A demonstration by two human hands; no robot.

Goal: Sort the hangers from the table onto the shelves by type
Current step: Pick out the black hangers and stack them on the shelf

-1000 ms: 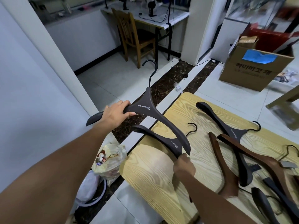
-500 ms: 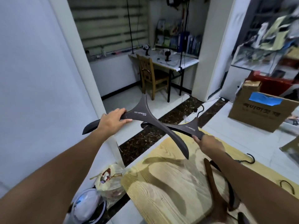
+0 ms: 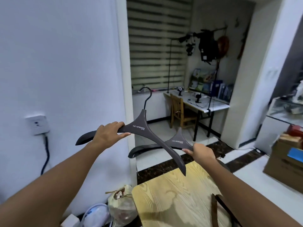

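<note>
Hanger in front [image 3: 139, 127], dark grey, is being held up by left hand [image 3: 108, 134] curling round its arm. Right hand [image 3: 200, 152] is gripping second grey hanger [image 3: 177, 141], crossing behind the first, both in air near table [image 3: 172, 202] far edge. Brown hanger [image 3: 214, 210] is lying on table.

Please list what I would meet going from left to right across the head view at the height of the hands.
White wall socket → left hand → black metal hook of the dark grey wide-shouldered hanger it grips → right hand, holding a second dark grey hanger → brown cardboard box.
</note>
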